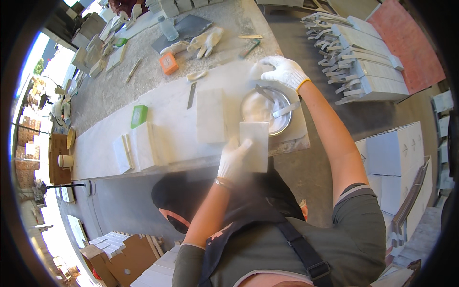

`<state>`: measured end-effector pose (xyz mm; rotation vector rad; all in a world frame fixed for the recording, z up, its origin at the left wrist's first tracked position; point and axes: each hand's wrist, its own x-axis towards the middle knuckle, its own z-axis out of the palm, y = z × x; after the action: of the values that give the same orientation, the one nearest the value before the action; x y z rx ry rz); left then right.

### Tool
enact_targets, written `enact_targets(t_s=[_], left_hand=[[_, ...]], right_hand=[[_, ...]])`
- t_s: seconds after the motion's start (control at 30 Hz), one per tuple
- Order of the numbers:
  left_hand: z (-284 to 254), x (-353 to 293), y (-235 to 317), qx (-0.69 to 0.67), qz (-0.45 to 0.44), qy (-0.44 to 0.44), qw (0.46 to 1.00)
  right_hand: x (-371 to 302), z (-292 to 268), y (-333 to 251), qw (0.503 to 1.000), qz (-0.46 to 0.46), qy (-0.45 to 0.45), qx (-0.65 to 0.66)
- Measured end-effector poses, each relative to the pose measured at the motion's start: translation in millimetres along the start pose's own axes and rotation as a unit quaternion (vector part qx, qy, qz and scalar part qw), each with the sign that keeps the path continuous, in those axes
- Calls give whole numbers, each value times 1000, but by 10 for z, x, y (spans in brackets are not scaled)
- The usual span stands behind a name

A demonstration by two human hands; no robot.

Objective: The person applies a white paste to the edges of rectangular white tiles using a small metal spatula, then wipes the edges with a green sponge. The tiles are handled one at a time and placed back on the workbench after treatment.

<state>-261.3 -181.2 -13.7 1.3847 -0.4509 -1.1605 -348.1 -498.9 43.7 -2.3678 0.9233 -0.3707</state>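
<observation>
In my left hand [232,160], gloved in white, is a pale rectangular stone tile [258,153], held upright by its left side at the table's near edge. My right hand [284,72], also in a white glove with a yellow cuff, is raised just beyond a round metal bowl [288,125]. Its fingers curl around a whitish blur that I cannot make out. White powder or paste [258,107] fills the bowl, and a flat scraper [287,109] and a darker blade [264,93] rest in it. Left of the bowl lies a larger pale slab [210,116].
More tiles [143,146] and a green block [139,116] occupy the table's left side. Farther back are an orange block [168,63], spare gloves [205,42], a clear bottle [167,27] and a metal strip [191,95]. Stacked wrapped slabs [368,62] stand at right. A co-worker's gloved hand [136,10] shows at the top.
</observation>
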Motion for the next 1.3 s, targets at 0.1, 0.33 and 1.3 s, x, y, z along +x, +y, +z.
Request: enact_targets(t_s=[0.1,0.33,1.3], left_hand=[[0,-15,31,0,-17,3,1000],[10,-28,72,-13,-43,5,999],[-4,14,-18,-28,-19,1,999]], right_hand=[[284,107,68,994,5,-108,21],[-208,-321,-108,939,60,-79,328],[-1709,-324,-325,971,76,-101,201]])
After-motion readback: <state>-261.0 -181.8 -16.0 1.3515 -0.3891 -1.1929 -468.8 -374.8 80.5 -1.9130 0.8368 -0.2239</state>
